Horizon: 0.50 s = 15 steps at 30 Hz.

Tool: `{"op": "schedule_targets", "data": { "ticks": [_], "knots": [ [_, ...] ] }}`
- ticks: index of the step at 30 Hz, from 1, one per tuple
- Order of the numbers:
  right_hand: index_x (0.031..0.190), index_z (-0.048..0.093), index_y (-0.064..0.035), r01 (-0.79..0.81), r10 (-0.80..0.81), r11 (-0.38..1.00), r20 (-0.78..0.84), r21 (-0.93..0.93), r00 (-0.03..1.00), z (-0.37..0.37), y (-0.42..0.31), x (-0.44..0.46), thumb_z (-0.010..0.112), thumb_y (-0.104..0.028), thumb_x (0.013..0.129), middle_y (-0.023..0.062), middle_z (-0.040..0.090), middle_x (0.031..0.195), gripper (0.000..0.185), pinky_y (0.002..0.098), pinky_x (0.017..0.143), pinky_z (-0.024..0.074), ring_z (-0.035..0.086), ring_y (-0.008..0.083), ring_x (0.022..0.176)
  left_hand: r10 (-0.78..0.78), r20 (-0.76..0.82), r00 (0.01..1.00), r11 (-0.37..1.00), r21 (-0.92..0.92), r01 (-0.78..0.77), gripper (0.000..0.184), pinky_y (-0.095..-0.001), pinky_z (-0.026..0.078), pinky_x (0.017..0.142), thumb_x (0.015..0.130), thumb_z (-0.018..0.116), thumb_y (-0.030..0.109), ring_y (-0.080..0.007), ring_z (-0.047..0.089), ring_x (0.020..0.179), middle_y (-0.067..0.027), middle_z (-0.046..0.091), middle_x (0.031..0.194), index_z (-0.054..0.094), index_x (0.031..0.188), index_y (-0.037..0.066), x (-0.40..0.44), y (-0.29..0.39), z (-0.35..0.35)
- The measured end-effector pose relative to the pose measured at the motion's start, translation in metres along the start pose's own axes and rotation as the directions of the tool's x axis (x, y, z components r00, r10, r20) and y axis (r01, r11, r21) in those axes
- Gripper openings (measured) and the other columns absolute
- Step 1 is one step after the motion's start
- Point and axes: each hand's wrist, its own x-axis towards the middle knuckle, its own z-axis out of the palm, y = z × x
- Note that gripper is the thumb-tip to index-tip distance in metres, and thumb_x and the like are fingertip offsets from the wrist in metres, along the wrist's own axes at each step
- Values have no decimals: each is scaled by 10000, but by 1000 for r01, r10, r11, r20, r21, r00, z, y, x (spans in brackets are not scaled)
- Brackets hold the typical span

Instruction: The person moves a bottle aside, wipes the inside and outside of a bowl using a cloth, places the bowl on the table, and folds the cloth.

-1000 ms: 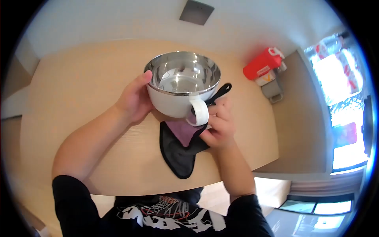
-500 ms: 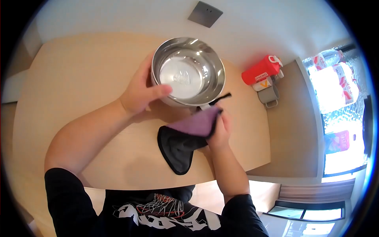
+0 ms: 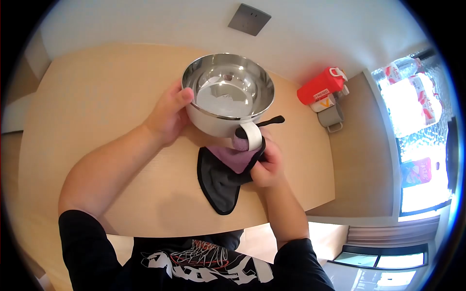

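A white bowl [image 3: 208, 121] with a shiny steel inside and a looped white handle [image 3: 252, 135] is held up over the table, its mouth tilted toward me. My left hand [image 3: 170, 114] grips its left side, thumb over the rim. In my right hand [image 3: 270, 165] is a purple and dark grey cloth [image 3: 218, 179] with black edging. Part of the cloth passes through the handle loop, and a black end sticks out to the right. The rest hangs down toward the table. Some fingers of my right hand are hidden behind the cloth.
The light wooden table [image 3: 97, 111] meets a wall with a grey socket plate [image 3: 249, 20]. At the right stand a red shaker bottle [image 3: 320, 87] and a grey mug [image 3: 331, 118]. Beyond a wooden side panel, packed bottles [image 3: 424, 102] lie by a bright window.
The bowl has tipped so that its handle and white outside now show. My right hand has brought the cloth from beside the handle into its loop.
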Motion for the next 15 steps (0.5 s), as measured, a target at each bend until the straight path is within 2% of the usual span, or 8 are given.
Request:
{"op": "schedule_targets", "data": {
  "ticks": [2,5,6,8,9,10,12,15],
  "knots": [
    [1025,720,-2,75,-75,974,6,-213,997,-1,-9,5,701,2,682,137,690,954,344,390,827,483,626,319,882,-72,46,996,997,-27,73,880,-393,437,1072,799,823,469,-214,498,1301,-86,522,1406,398,1460,72,-1,2,1],
    [964,729,-3,107,-117,951,-18,-290,993,-4,-12,4,766,-35,717,142,698,922,251,393,844,498,656,293,871,13,47,999,997,80,-17,903,-392,424,1083,787,826,493,-210,493,1307,-82,531,1397,398,1462,73,-3,5,12],
    [871,724,8,105,-132,964,-96,-246,987,-1,-12,7,796,-58,709,114,698,826,189,365,761,529,666,267,748,72,36,997,987,139,-76,911,-392,416,1090,784,827,503,-208,491,1309,-82,535,1392,398,1463,73,-3,4,15],
    [851,731,4,-144,167,979,-164,143,972,3,-15,3,798,-66,702,121,717,816,178,341,685,538,687,247,717,96,40,995,972,214,-102,987,-398,381,1119,760,833,535,-218,460,1338,-92,504,1422,351,1487,74,-2,2,15],
    [840,735,2,-258,322,906,-150,336,935,5,-16,-1,800,-69,698,124,727,811,172,329,648,543,697,238,701,104,38,994,963,247,-110,1025,-400,363,1133,748,836,551,-223,444,1353,-97,488,1436,327,1499,75,-4,-1,14],
    [837,719,30,-196,200,979,-95,51,975,-2,-10,-5,805,-74,685,145,730,816,203,318,620,543,698,232,684,141,51,989,948,281,-149,1075,-407,344,1147,727,847,560,-234,417,1375,-103,456,1460,291,1511,79,-6,-5,10],
    [835,713,43,-172,172,984,-6,-39,985,-7,-14,-9,795,-60,687,164,728,822,198,330,635,545,697,256,690,214,86,973,908,349,-230,1176,-420,305,1174,685,867,578,-256,364,1418,-116,393,1507,219,1535,88,-6,-9,4],
    [928,679,58,-70,66,997,112,35,991,-19,5,-14,706,-129,796,214,710,925,230,404,740,551,692,323,800,339,223,914,831,384,-402,1305,-446,279,1190,611,908,579,-283,295,1461,-126,307,1553,135,1549,104,-1,-2,1]
  ]
}}
